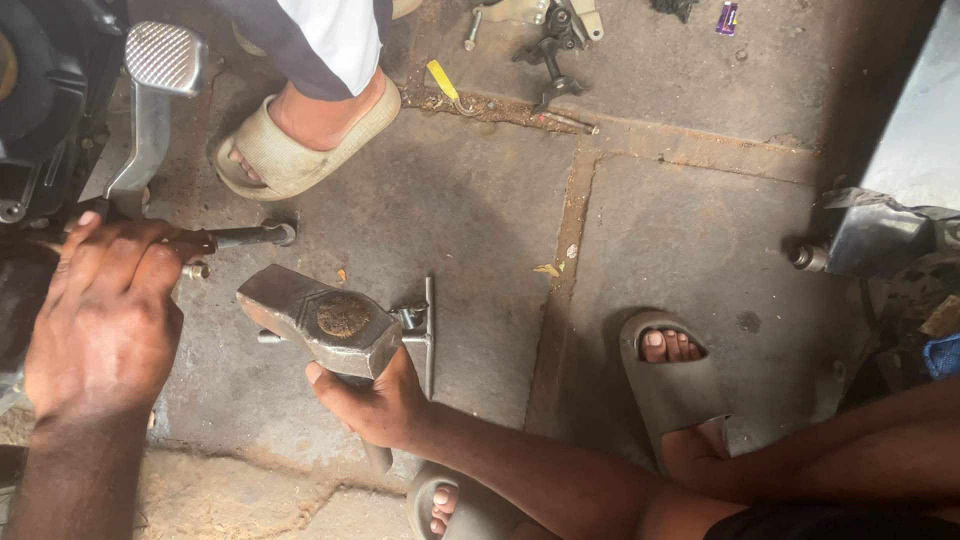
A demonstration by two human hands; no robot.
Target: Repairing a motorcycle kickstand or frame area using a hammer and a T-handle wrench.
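l hand (105, 320) clenched round metal rod (245, 237) by motorbike (50, 90); r hand (375, 400) grips hammer (325, 320) near head

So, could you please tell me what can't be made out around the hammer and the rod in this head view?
- Hammer handle: mostly hidden by the right hand gripping it.
- Near end of the rod: covered by the left hand, so what it goes into is unseen.
- Motorcycle: cut off by the left edge.
- Small parts along the top edge: too small to identify.
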